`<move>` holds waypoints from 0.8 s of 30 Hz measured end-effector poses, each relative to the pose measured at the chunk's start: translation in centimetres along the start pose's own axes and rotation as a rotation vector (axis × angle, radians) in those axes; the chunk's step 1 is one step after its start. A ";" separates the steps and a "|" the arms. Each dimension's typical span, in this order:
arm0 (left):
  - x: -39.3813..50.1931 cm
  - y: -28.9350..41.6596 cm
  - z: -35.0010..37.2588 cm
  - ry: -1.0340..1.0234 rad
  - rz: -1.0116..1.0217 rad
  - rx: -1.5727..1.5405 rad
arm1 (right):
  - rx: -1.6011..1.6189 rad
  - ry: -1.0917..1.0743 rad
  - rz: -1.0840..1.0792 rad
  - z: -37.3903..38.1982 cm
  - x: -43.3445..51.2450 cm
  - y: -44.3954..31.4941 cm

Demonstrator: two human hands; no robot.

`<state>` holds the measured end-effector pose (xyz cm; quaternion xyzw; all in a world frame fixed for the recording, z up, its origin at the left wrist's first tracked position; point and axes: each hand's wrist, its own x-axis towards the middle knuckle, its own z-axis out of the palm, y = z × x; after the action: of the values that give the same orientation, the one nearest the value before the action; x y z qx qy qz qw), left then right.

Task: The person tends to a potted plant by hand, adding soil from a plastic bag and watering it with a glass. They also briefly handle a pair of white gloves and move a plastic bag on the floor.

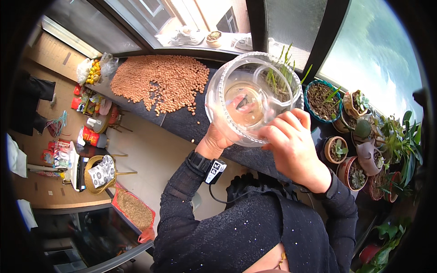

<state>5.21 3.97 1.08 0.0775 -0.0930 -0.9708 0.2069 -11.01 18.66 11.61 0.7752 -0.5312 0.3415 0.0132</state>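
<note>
A clear, wide bowl with a beaded rim point(223, 92) is held up over the dark counter point(177, 121). My left hand point(220, 136) supports its lower left side, with the fingers partly seen through the clear wall. My right hand point(290, 140) has its fingers curled at the near right rim. Dark and reddish shapes show through the bottom; what they are is unclear. A smaller clear ring or rim point(290, 85) shows inside the bowl's right part. Left of the bowl, a broad layer of reddish-brown shelled peanuts or beans point(164, 78) lies on the counter.
Potted plants crowd the right side, including a teal pot point(322, 102) and a small terracotta pot point(335, 150). Windows line the far edge. Plastic bags with yellow fruit point(94, 72) sit at the counter's left end. A wicker chair point(90, 175) stands lower left.
</note>
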 end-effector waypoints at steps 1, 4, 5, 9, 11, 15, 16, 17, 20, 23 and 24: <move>0.1 0.1 0.2 0.031 -0.001 -0.038 | 0.011 0.009 -0.009 0.3 0.2 -0.1; -0.1 -0.6 0.6 -0.116 0.111 -0.057 | -0.037 -0.063 -0.086 0.6 0.6 -0.2; -0.2 -0.8 0.7 -0.172 0.140 -0.039 | -0.045 -0.086 -0.109 0.4 0.9 -0.2; -0.6 -0.8 1.0 -0.061 0.135 -0.060 | 0.174 -0.277 -0.021 -2.1 2.4 0.4; -0.9 -0.9 1.1 -0.053 0.117 -0.099 | 0.341 -0.431 0.119 -2.8 4.1 2.1; -0.9 -1.6 1.3 -0.018 0.117 -0.097 | -0.070 -0.855 -0.004 1.4 6.1 4.1; -0.7 -1.6 1.3 0.028 0.130 -0.109 | -0.146 -0.846 -0.045 2.6 5.9 4.2; -0.6 -1.6 1.3 0.075 0.147 -0.122 | -0.148 -0.774 -0.131 3.6 5.5 4.2; -0.5 -1.5 0.9 0.040 0.132 -0.029 | -0.100 -0.753 -0.270 5.3 5.2 4.4; -0.7 -1.4 0.2 0.025 0.102 -0.007 | 0.058 -0.914 -0.609 4.8 6.6 4.9; -0.8 -1.3 0.0 0.020 0.094 0.003 | 0.066 -1.002 -0.538 4.3 7.0 5.0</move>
<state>5.38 5.47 0.90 0.0829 -0.0962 -0.9591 0.2531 -11.51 9.17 10.40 0.9506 -0.2454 -0.0668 -0.1780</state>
